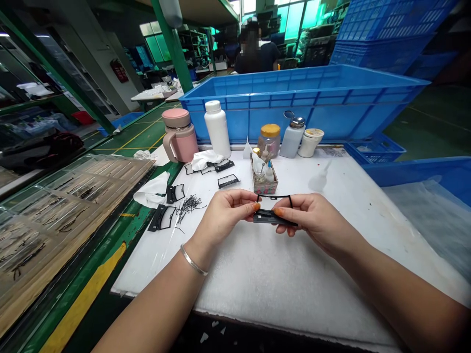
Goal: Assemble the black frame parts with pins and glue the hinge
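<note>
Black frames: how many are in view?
At least 5: one frame between left hand and right hand; two frames beside thin strands; one left of basket; another by rear cloth, which may hide more.

Both hands pinch close together, thumbs uppermost, forearms angled inward.

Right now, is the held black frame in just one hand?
No: the left hand and right hand both grip the black frame.

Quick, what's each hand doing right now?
Left hand: closed, pinching the left end of a black, plastic-looking rectangular frame.
Right hand: closed, holding the same frame's right end.
</note>
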Available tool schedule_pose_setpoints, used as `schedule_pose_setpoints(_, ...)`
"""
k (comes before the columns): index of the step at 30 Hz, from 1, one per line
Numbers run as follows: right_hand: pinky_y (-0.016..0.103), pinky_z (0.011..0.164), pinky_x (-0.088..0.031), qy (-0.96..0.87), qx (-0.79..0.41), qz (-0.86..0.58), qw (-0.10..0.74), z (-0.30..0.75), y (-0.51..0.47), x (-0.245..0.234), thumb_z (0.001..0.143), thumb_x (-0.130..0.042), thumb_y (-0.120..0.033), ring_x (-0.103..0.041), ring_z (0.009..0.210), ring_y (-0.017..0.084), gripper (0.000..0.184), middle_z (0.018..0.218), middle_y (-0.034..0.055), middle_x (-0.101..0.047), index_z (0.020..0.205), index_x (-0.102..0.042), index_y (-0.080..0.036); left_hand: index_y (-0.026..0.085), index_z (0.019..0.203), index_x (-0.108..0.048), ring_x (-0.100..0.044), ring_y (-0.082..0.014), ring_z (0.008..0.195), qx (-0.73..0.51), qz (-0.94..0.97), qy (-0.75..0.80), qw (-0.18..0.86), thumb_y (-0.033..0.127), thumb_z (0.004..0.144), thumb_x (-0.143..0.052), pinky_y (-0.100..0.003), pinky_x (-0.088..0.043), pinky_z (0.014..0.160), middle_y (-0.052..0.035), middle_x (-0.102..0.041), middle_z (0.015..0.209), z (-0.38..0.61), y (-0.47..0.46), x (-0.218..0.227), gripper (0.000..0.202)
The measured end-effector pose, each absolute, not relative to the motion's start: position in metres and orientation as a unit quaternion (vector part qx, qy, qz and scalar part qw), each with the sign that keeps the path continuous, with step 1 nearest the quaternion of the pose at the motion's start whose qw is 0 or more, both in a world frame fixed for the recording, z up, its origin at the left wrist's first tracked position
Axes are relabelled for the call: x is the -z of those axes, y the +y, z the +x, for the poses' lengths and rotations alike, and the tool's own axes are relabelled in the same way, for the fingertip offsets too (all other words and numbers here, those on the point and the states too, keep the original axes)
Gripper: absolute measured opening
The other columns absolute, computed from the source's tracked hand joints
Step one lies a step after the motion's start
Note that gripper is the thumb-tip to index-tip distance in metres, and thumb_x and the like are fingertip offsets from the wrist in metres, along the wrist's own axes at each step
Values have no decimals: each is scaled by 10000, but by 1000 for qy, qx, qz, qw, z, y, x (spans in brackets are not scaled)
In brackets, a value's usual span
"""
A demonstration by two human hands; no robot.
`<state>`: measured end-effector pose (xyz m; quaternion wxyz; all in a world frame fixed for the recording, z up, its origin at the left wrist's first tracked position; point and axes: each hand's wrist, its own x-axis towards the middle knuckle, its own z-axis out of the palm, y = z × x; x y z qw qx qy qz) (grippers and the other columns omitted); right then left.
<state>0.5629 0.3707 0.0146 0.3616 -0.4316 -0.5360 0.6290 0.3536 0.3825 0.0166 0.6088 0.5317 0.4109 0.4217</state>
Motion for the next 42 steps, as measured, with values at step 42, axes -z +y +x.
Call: schedule_pose_setpoints(42,130,510,-470,-564,-560,-459,397,558,363,-24,751,-749,-324,-588,527,95,248,635,42,-642,775,-667,-90,163,855,-554,-472,-193,833,-339,840,421,-36,73,905,-494,-325,-406,711,-53,-569,892,367,362,-14,119)
